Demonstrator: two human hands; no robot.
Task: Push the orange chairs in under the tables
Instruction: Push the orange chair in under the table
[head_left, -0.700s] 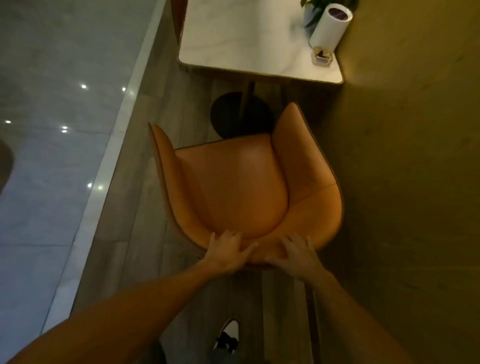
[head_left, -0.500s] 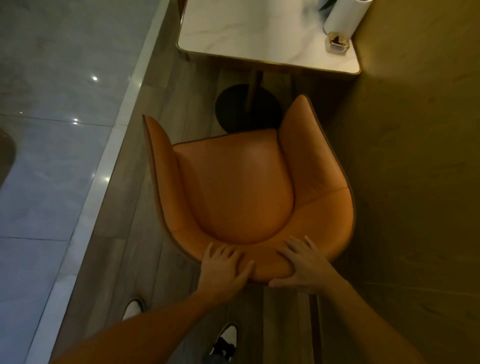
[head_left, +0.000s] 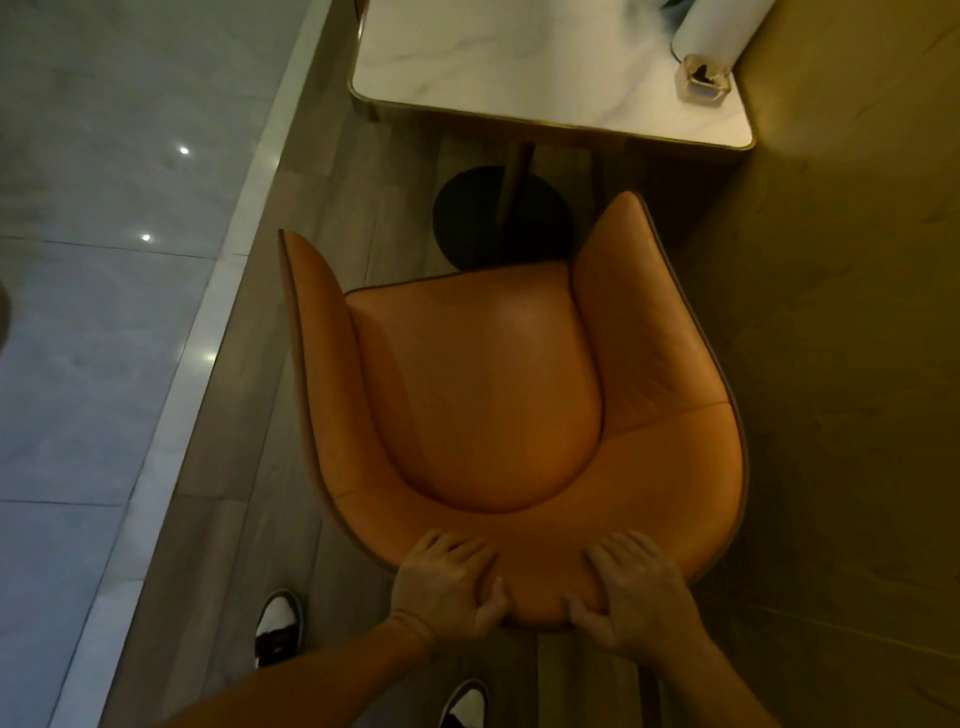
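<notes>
An orange leather tub chair stands right below me, its open front facing a white marble-topped table with a brass rim. The chair's front edge sits over the table's round black base and stays short of the tabletop. My left hand grips the top of the backrest left of centre, fingers over the inside, thumb behind. My right hand grips the same rim to the right in the same way.
A tan wall runs close along the chair's right side. A white cylinder and a small clear holder stand on the table's right corner. Polished grey tiles lie beyond a pale strip on the left. My shoes are behind the chair.
Both hands have closed more firmly around the backrest rim. The chair and I have moved forward toward the table, and my left foot has stepped up beside it.
</notes>
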